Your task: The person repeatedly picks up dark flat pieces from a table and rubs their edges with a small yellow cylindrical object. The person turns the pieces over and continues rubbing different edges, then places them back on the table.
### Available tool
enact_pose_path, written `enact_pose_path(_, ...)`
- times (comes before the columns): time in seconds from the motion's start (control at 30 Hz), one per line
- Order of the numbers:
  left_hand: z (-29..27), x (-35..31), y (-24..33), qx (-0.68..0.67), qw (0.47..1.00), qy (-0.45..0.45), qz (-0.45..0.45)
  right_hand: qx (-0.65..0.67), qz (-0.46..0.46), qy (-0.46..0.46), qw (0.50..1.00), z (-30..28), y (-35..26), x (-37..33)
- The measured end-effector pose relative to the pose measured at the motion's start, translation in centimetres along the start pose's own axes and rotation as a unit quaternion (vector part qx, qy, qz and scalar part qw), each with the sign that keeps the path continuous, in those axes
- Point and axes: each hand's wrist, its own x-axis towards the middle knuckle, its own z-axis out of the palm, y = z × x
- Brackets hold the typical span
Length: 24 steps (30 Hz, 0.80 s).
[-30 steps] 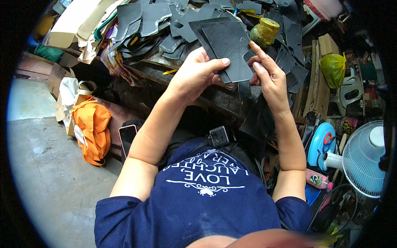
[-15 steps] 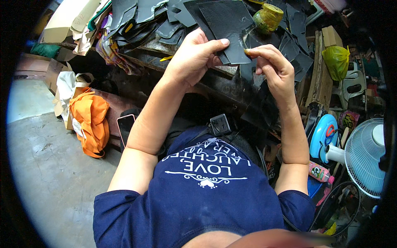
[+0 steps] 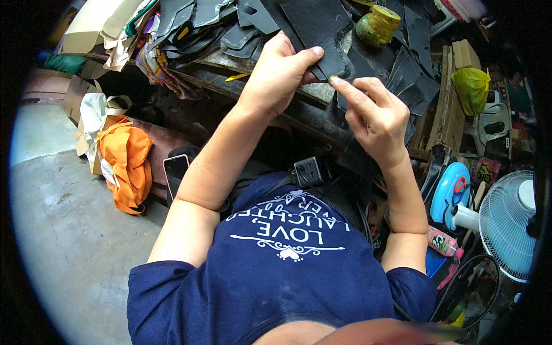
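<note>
My left hand (image 3: 277, 77) is closed on a black, leather-like piece (image 3: 318, 26), thumb on top and fingers underneath. The piece has a curved notch on its right side, and another dark sheet shows along its left edge. My right hand (image 3: 378, 118) holds nothing that I can see. Its index finger reaches out to the lower corner of the piece, with a yellowish-brown smear on the fingertip, while the other fingers are bent. Just beyond stands a yellow-stained jar (image 3: 378, 26) on the cluttered worktable.
More black cut pieces (image 3: 241, 37) lie in heaps across the worktable. Orange cloth (image 3: 126, 167) and a phone (image 3: 175, 172) are at my left. To the right are a yellow-green bag (image 3: 471, 91), a white fan (image 3: 509, 224) and a pink bottle (image 3: 443, 241).
My right index finger has moved left along the lower edge of the black piece and straightened. The piece and my left hand have shifted slightly.
</note>
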Motion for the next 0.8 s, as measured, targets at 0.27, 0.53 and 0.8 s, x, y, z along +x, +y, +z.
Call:
enact_pose_path(0.27,-3.8,0.2,2.9,0.223,0.96,0.071,0.157,0.294,0.181,0.056,0.937,-1.1,3.3,2.4)
enact_pose_path(0.53,-8.2,-3.8,7.5,0.234,0.96,0.133,0.078,0.035,0.064,-0.057,0.996,4.5,5.5,6.3)
enact_pose_path(0.8,-8.0,-5.4,6.4,0.262,0.962,0.077,0.014,-0.061,0.006,-0.042,0.997,8.3,7.6,10.4)
